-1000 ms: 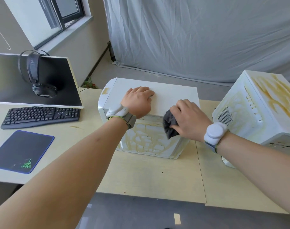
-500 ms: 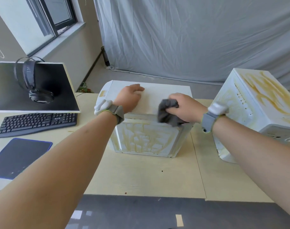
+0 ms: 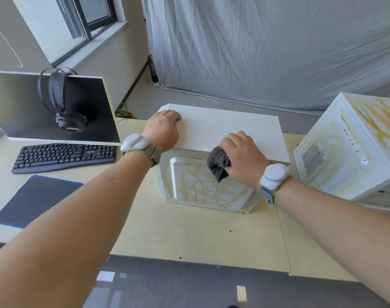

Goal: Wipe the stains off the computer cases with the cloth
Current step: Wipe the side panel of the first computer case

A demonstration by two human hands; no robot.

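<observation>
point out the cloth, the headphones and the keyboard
cloth (image 3: 218,164), head view, on the bunched grey fabric below the fingers
headphones (image 3: 72,122), head view, on the lower ear cup
keyboard (image 3: 63,155), head view, on the middle keys

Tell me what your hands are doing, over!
Left hand flat on top of the middle case. Right hand shut on cloth, against the stained front. Second case also stained. Nothing in the way.

Cut off by the right edge: stained white computer case (image 3: 354,152) on the pale wooden desk (image 3: 189,236). Mostly buried in the right hand (image 3: 240,158): crumpled dark grey cloth (image 3: 218,166). Cropped at left: black flat monitor (image 3: 56,112). Hidden beneath the left hand (image 3: 163,130): near case's top corner.
</observation>
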